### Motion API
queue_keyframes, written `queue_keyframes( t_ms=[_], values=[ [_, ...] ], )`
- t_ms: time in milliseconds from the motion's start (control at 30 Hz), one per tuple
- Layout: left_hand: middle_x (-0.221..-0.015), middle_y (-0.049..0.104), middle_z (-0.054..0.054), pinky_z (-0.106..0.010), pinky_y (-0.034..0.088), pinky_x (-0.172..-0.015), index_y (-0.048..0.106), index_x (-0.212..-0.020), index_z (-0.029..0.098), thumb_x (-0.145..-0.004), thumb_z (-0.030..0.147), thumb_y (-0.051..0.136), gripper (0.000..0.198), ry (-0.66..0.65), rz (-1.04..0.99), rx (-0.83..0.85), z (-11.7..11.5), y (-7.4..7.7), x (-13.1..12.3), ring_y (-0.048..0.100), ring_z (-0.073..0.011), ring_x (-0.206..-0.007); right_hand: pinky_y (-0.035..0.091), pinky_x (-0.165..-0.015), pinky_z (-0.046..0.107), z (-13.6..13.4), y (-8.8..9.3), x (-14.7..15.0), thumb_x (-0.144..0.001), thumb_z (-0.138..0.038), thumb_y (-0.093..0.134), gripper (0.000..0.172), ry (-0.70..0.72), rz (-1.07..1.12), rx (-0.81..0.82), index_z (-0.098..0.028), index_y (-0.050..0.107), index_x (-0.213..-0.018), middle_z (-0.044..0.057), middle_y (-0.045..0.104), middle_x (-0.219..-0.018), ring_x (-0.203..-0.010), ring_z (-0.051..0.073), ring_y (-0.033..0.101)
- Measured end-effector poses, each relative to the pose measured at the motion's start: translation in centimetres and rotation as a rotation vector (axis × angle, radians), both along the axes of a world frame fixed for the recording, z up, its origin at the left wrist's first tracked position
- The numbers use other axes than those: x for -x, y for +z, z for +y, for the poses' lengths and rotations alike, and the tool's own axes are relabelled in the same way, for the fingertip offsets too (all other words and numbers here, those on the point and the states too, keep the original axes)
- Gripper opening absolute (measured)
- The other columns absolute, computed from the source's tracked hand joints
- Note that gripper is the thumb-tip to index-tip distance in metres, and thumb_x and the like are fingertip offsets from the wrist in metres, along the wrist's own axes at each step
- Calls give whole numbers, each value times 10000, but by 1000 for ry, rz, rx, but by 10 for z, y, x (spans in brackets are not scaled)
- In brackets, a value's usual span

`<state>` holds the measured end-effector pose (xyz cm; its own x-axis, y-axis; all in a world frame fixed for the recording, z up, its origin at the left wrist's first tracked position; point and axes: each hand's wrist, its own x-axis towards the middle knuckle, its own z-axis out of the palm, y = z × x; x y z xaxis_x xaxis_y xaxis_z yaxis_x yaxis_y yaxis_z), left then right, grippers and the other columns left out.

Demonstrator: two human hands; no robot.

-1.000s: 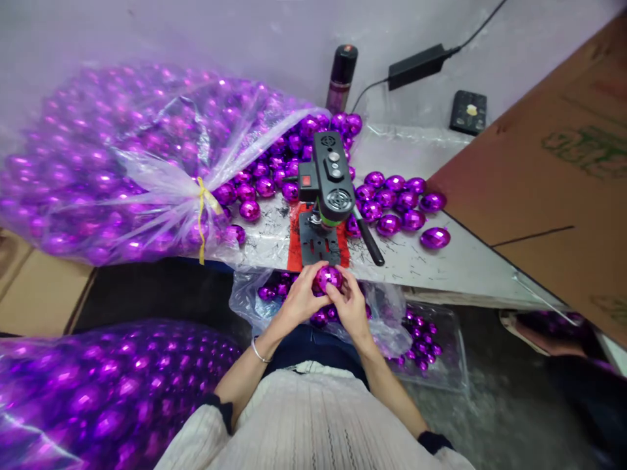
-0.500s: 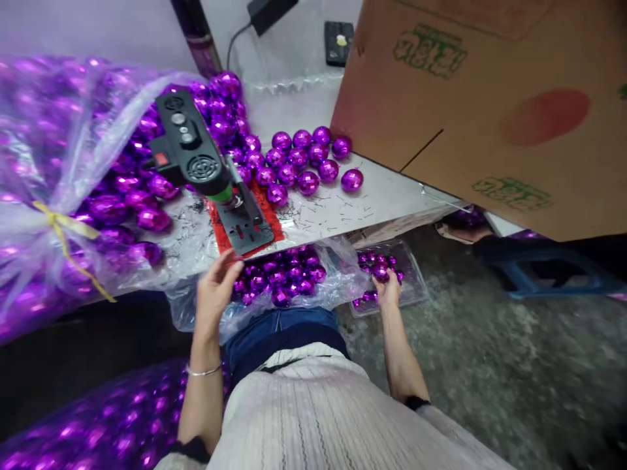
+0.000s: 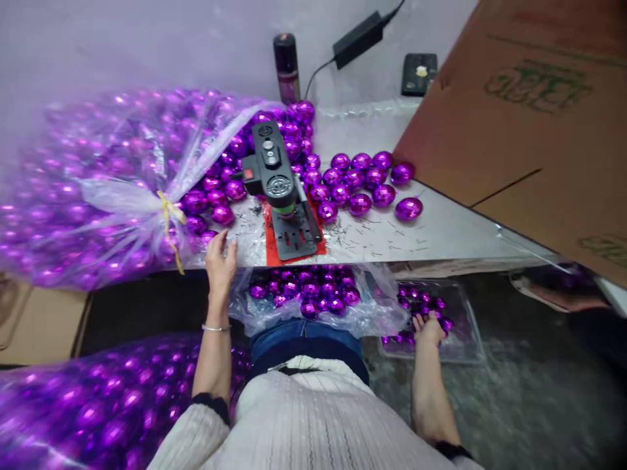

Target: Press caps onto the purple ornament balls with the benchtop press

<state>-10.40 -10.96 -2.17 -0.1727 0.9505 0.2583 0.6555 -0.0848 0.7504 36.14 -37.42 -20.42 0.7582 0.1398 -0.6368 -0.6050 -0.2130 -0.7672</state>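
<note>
My left hand [image 3: 220,260] is at the table's front edge, thumb and fingers apart, just below a shiny purple faceted ball [image 3: 208,236]. Nothing shows between its fingers. Low on the right, my right hand [image 3: 428,328] reaches into a clear plastic bin [image 3: 473,326] of small purple balls [image 3: 416,297]. Its fingers look spread against the balls; contact is partly hidden. Over my lap lies clear plastic sheeting [image 3: 385,297] with more purple balls [image 3: 309,288]. Between the hands, a small black machine [image 3: 277,163] with a metal base plate stands on a red mat [image 3: 272,245].
A large cardboard box [image 3: 529,143] overhangs the table's right side. Several purple balls [image 3: 360,203] sit beside the machine. A tied bag of balls [image 3: 112,156] fills the left, another bag [image 3: 117,398] lies below. Behind are a spray can [image 3: 287,65] and power adapter [image 3: 358,39].
The view has shifted left, so things appear further right. My left hand has moved left, away from the machine's base toward the loose balls. My right hand stays at the bin.
</note>
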Motion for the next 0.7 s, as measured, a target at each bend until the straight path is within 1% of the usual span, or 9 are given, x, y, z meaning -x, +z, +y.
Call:
queue_keyframes(
  t_ms=[67, 167, 267, 333, 433, 533, 600, 633, 700],
  values=[
    [-1274, 737, -145, -473, 542, -1133, 694, -1283, 145, -936, 510, 696, 504, -24, 10, 1, 4, -3, 4, 702, -285, -1235, 628, -999, 465, 12, 1, 4, -992, -463, 681, 426, -33, -6, 3, -208, 629, -1329, 92, 670, -1362, -1179, 232, 689],
    [-1289, 734, -141, -529, 539, -1137, 678, -1321, 126, -941, 539, 700, 562, -35, -16, -16, 5, -7, 12, 701, -319, -1247, 638, -968, 453, 8, -2, -2, -991, -459, 685, 424, -122, -26, 10, -192, 632, -1317, 88, 683, -1326, -1140, 223, 701],
    [-1332, 722, -90, -544, 538, -1129, 675, -1352, 181, -955, 537, 703, 533, -82, -12, -4, 7, -9, 16, 688, -346, -1298, 650, -897, 397, -15, -3, -26, -987, -446, 690, 365, -238, -72, 20, -181, 655, -1235, 68, 711, -1226, -1049, 190, 716],
    [-1344, 723, -57, -540, 543, -1119, 681, -1346, 219, -948, 540, 711, 512, -109, 14, 21, 8, -7, 14, 679, -360, -1329, 641, -857, 300, -33, 2, -43, -956, -398, 697, 249, -300, -103, 27, -215, 664, -1122, 7, 717, -1110, -980, 134, 731],
    [-1356, 727, -46, -548, 546, -1112, 691, -1321, 235, -934, 539, 711, 492, -112, 41, 39, 6, -3, 7, 677, -377, -1336, 640, -832, 262, -53, 11, -59, -902, -366, 684, 184, -346, -134, 24, -233, 647, -1024, -24, 709, -1021, -931, 112, 740],
    [-1323, 740, -29, -531, 540, -1109, 704, -1282, 244, -956, 517, 684, 426, -114, 70, 30, 2, -1, -1, 687, -357, -1314, 658, -837, 294, -60, 13, -64, -856, -365, 686, 194, -350, -141, 16, -240, 636, -995, -26, 709, -980, -919, 127, 747],
    [-1228, 763, -20, -494, 547, -1082, 731, -1190, 235, -983, 499, 655, 343, -100, 85, 1, -5, -1, -6, 705, -324, -1266, 662, -838, 304, -61, 10, -62, -843, -357, 692, 198, -344, -135, 13, -237, 640, -991, -24, 709, -958, -908, 132, 746],
    [-1152, 773, -20, -471, 558, -1051, 741, -1125, 224, -989, 489, 648, 313, -76, 81, -22, -10, -2, -9, 723, -300, -1204, 661, -836, 303, -61, 7, -61, -844, -350, 695, 194, -339, -130, 13, -233, 645, -990, -23, 709, -946, -899, 131, 744],
    [-956, 764, -16, -413, 588, -924, 741, -998, 193, -974, 485, 650, 306, 0, 14, -61, -25, -5, -15, 745, -231, -963, 656, -825, 290, -62, 1, -57, -858, -340, 699, 180, -321, -118, 9, -225, 658, -991, -25, 706, -926, -874, 124, 738]
  ],
)
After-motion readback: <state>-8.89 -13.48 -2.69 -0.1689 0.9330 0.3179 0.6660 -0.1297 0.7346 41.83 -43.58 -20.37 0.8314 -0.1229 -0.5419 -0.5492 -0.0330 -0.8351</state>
